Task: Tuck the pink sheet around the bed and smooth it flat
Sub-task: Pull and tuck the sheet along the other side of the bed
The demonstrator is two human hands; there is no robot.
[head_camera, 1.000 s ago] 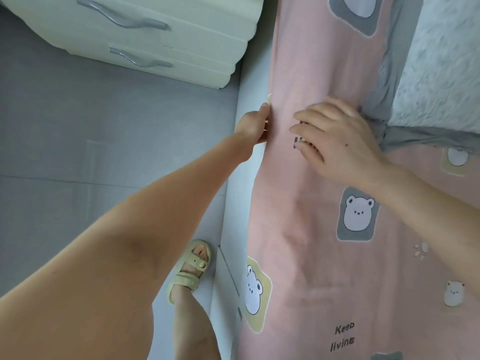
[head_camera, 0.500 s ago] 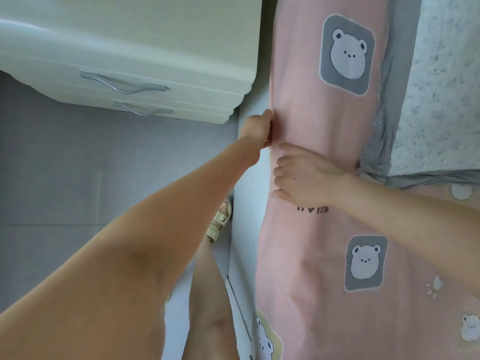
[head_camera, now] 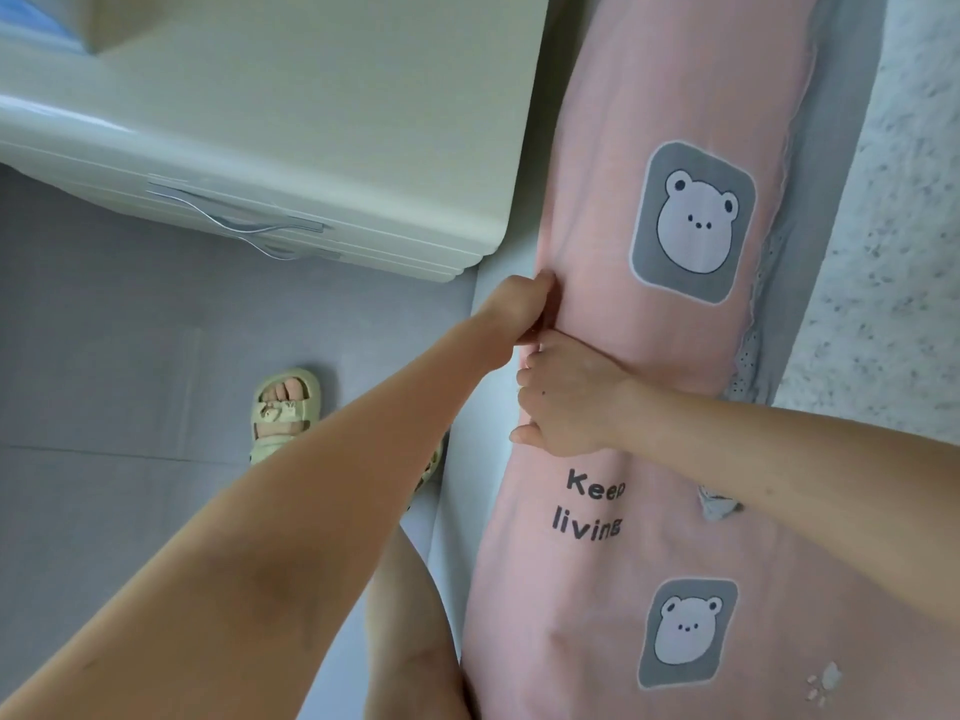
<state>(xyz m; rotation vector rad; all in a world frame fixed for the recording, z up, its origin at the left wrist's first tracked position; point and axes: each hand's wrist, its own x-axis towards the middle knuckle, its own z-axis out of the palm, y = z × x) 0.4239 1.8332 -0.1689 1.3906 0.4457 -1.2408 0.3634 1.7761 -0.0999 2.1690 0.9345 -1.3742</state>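
Left hand (head_camera: 519, 310): fingertips hidden, curled, pinching pink sheet (head_camera: 597, 163) at the edge along the bed (head_camera: 460, 459) side. Right hand (head_camera: 569, 405) just beside, fingers hooked over same edge. Sheet soft, creased, bear-printed. Glossy cream nightstand (head_camera: 311, 122) cut off.

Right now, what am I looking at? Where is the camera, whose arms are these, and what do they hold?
No machine here: a person wears one camera on the head, looking down at their own arms. The left hand grips the edge of the pink sheet along the side of the bed; the right hand curls over that edge beside it. The sheet carries bear prints. Next to the bed are a cream drawer cabinet and a foot in a sandal on a grey floor.
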